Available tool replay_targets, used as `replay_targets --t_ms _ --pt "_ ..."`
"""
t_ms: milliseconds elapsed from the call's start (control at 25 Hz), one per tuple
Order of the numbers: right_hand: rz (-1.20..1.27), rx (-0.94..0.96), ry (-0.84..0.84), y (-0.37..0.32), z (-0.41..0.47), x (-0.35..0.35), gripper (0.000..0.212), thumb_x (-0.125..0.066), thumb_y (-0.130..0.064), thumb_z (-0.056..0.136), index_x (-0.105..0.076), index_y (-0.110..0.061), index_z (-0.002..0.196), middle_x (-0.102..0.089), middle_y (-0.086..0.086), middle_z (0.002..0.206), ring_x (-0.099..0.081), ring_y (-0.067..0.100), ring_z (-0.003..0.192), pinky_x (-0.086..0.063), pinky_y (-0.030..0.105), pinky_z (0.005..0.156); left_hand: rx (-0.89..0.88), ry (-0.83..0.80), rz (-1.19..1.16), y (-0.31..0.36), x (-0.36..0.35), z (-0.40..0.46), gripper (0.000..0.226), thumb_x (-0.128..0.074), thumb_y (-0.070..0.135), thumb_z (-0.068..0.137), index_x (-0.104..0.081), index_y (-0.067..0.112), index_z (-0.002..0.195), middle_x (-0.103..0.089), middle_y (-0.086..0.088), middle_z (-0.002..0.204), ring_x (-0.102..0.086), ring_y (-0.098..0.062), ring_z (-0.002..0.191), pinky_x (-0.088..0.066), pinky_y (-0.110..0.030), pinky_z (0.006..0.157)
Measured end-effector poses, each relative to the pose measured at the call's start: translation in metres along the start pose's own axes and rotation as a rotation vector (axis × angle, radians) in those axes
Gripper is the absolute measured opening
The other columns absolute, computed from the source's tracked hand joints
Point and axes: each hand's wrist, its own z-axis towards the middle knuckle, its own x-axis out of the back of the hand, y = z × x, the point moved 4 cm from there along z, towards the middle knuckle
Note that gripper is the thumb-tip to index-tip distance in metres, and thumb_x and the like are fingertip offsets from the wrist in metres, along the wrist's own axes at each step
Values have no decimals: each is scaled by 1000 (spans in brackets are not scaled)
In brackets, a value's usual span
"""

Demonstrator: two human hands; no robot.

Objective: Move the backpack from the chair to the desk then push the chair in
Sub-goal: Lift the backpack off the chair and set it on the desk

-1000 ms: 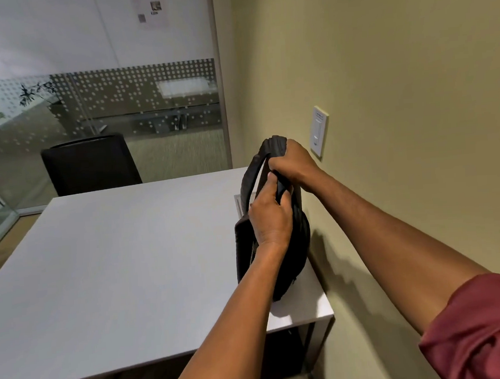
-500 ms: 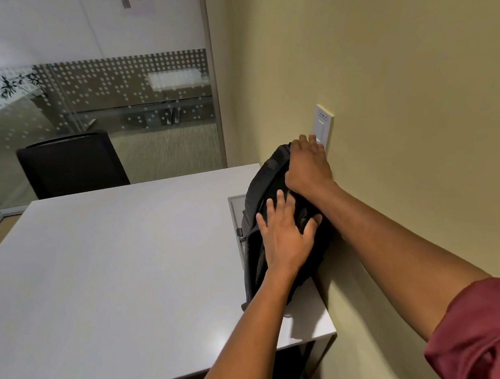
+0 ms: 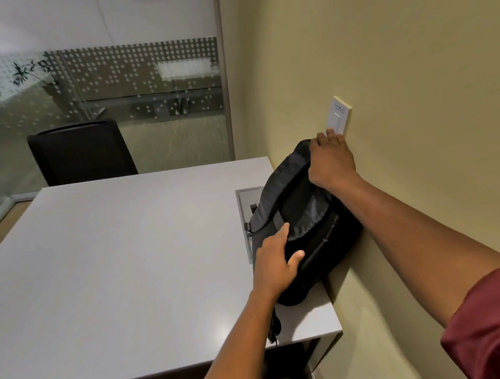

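A black backpack [image 3: 306, 215] lies on the right end of the white desk [image 3: 129, 257], leaning against the beige wall. My left hand [image 3: 273, 264] cups its near left side, thumb on the front and fingers along the edge. At its far top end, just below the wall switch, my right hand [image 3: 331, 161] lies over the pack with curled fingers. A strap hangs over the desk's front edge. The chair the pack came from is out of view.
A white wall switch [image 3: 339, 115] sits on the wall above the pack. A grey cable hatch [image 3: 245, 198] in the desktop is partly under the pack. A black chair [image 3: 83, 153] stands at the far side, before a glass partition [image 3: 118, 95].
The backpack went from held upright by its top handle to lying tilted against the wall. My left hand slid from the handle to the pack's near side; my right hand moved onto its top.
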Motion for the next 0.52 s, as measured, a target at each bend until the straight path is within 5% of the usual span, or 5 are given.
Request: replay_targets --t_ms 120,240,360,440,520 --pt "12 9 6 3 0 0 60 -49 -9 89 -36 4 146 -34 21 154 -17 38 150 -9 47 124 253 -8 162 -43 2 -7 43 -55 26 92 -54 33 135 -69 -1 123 -65 -26 110 -54 -39 90" --pt "19 21 20 3 0 -2 60 -49 -9 89 -35 3 147 -33 21 155 -17 38 150 -8 46 124 287 239 222 -55 24 -7 33 -41 16 92 -57 36 114 -74 -1 103 -66 -24 81 -51 -34 67" --pt "31 24 35 5 0 -4 61 -50 -9 89 -36 4 147 -34 21 155 -18 38 150 -8 46 124 218 417 299 -65 46 0 50 -37 10 98 -47 29 143 -62 -2 136 -64 -29 110 -52 -38 88" --pt "25 23 46 5 0 -4 61 -50 -9 89 -36 4 146 -34 21 155 -19 38 149 -8 46 124 202 348 190 -67 39 -1 45 -33 25 106 -41 35 150 -53 4 147 -54 -22 129 -46 -35 101" --pt "17 26 54 5 0 -4 60 -49 -9 89 -36 4 146 -34 21 155 -20 38 149 -9 47 124 233 99 -15 -64 2 -16 45 -33 43 105 -37 40 150 -51 8 148 -50 -18 133 -42 -35 104"
